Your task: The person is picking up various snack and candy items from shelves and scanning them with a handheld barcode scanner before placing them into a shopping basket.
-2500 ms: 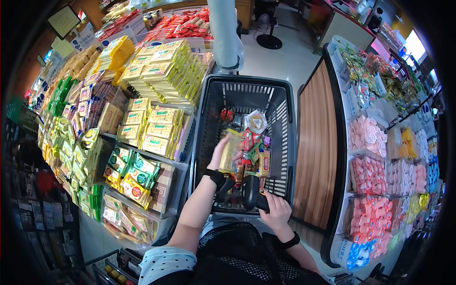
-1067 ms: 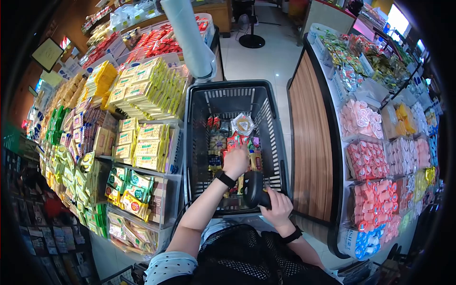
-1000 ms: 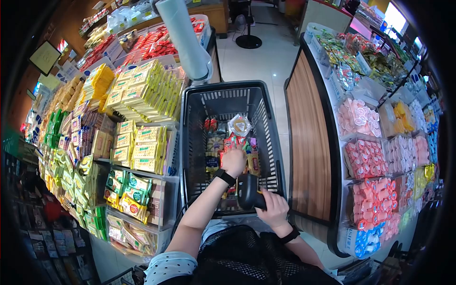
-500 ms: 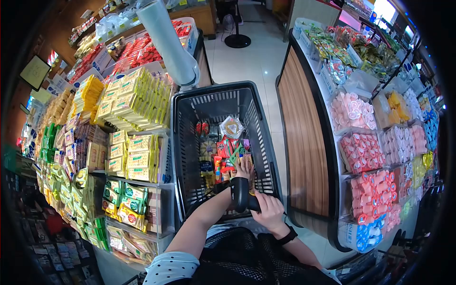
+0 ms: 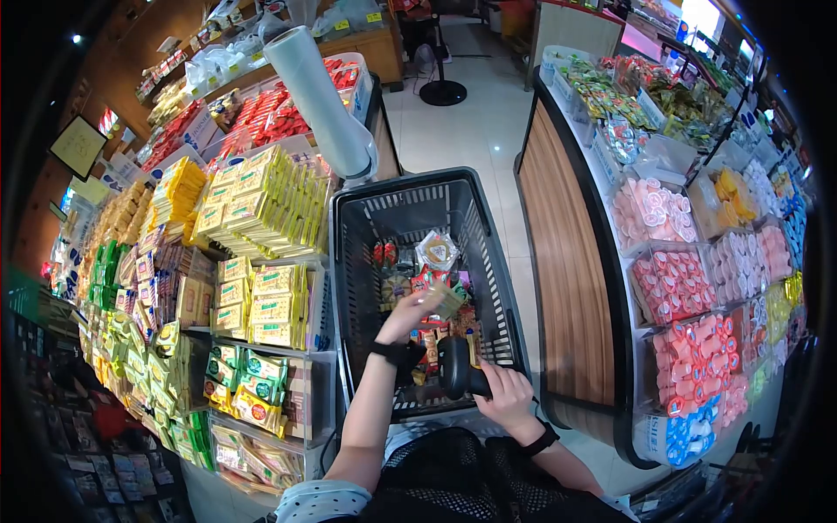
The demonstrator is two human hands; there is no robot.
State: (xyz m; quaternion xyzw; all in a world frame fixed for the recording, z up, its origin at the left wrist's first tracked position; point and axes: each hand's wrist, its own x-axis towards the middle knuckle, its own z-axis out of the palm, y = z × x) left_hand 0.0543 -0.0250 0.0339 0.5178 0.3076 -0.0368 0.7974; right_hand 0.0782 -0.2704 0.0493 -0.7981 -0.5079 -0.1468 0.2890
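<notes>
Over the black basket (image 5: pixel 344 288), my left hand (image 5: pixel 410 314) holds a small pale yellow-green packet (image 5: pixel 449 302), somewhat blurred. My right hand (image 5: pixel 507 394) is wrapped round the handle of a black handheld scanner (image 5: pixel 455 368), whose head hangs over the near part of the basket. Inside the basket lie a clear hexagonal pack (image 5: pixel 437 250), small red packs (image 5: pixel 384 254) and several other colourful snack packets. Part of the contents is hidden beneath my hands and the scanner.
Stacked yellow cracker packs (image 5: pixel 261 196) and bins of wrapped snacks flank the basket on the left. A plastic bag roll (image 5: pixel 318 100) stands by its far left corner. To the right is a wood-panelled counter (image 5: pixel 567 253) with bins of pink cups (image 5: pixel 693 353).
My left hand has come up from the basket's contents and moved left, now with the packet in it. The basket and shelves appear slightly lower and further right in view.
</notes>
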